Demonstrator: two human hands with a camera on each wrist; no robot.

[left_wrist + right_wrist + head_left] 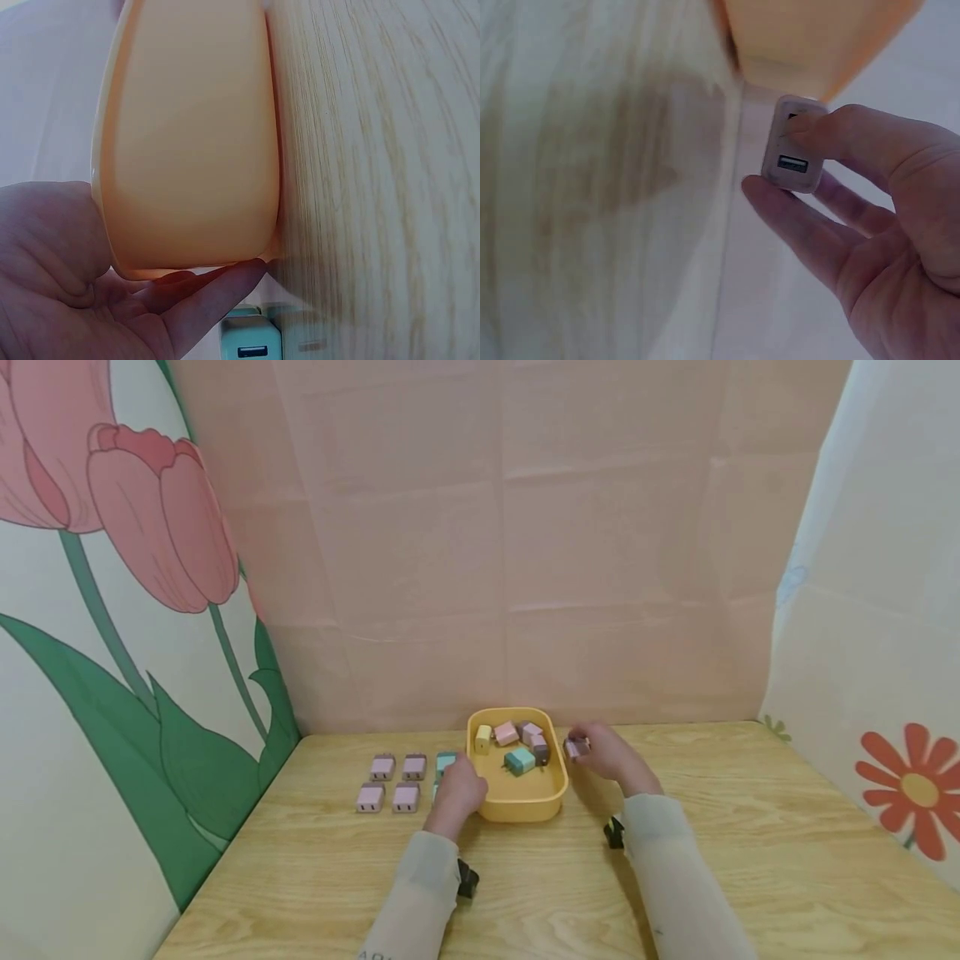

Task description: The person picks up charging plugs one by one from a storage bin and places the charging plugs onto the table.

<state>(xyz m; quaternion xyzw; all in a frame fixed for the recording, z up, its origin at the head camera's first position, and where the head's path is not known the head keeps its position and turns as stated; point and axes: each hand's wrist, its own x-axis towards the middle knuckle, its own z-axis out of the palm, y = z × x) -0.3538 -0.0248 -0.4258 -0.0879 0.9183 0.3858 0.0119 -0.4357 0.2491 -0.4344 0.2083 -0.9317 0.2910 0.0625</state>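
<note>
A yellow plastic bin (pixel 525 810) stands mid-table with several USB wall chargers inside: yellow (pixel 483 739), pink (pixel 506 733), teal (pixel 519 762) and purple ones (pixel 532 734). At its left side, my left hand (pixel 459 789) holds the wall near the front corner, fingers along the outside in the left wrist view; the thumb tip is hidden. Just off the bin's right side, my right hand (pixel 603 752) pinches a light purple charger (pixel 793 161) between thumb and fingers, its USB ports facing the wrist camera.
Several light purple chargers (pixel 406 797) lie in rows on the wooden table (pixel 300 877), left of the bin. Teal chargers (pixel 446 762) sit beside them, partly covered by my left hand. A pink backdrop (pixel 510 568) rises behind the table, with floral panels at both sides.
</note>
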